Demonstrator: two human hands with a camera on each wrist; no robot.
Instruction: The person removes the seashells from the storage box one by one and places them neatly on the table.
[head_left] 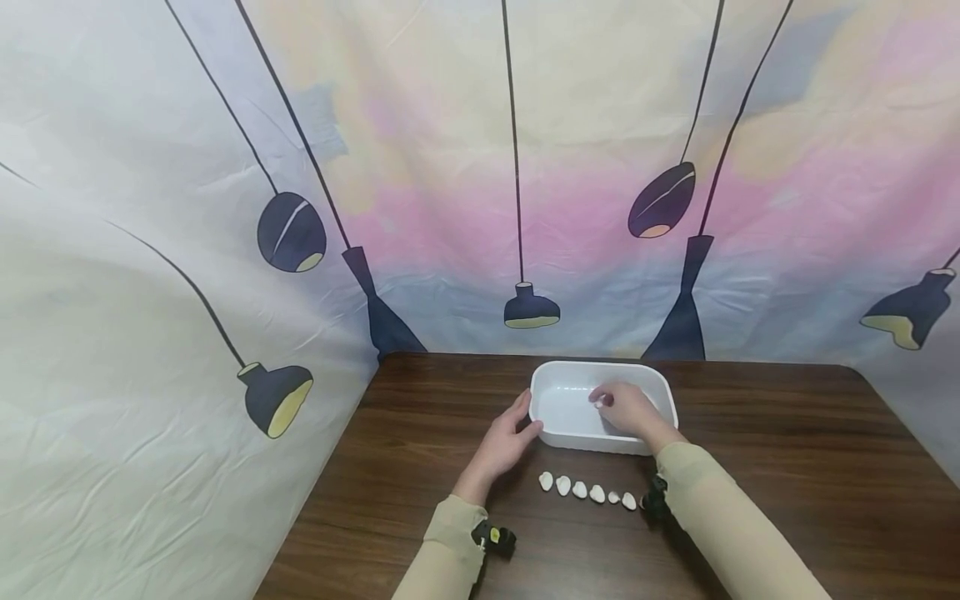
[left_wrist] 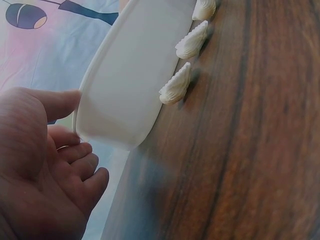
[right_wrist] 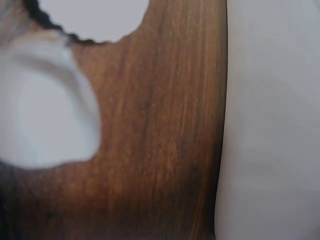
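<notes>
A white rectangular dish [head_left: 555,440] sits toward the far edge of the table. My left hand [head_left: 504,442] holds its left end, thumb by the near corner and fingers along the side; the left wrist view shows thumb and index fingertips at the rim, other fingers curled. Inside the dish, my right hand [head_left: 626,407] pinches a small white seashell [head_left: 598,404], mostly covered by the fingers. In front of the dish several white seashells [head_left: 580,490] lie in a slanting row. Close up in the right wrist view are a shell [right_wrist: 47,110] and the dish's wall [right_wrist: 275,120].
The dark wood-grain table [head_left: 420,400] meets a printed cloth backdrop [head_left: 450,167] with painted hanging lamps. Black wrist cameras [head_left: 497,538] sit on both sleeves, the right one close to the row's right end.
</notes>
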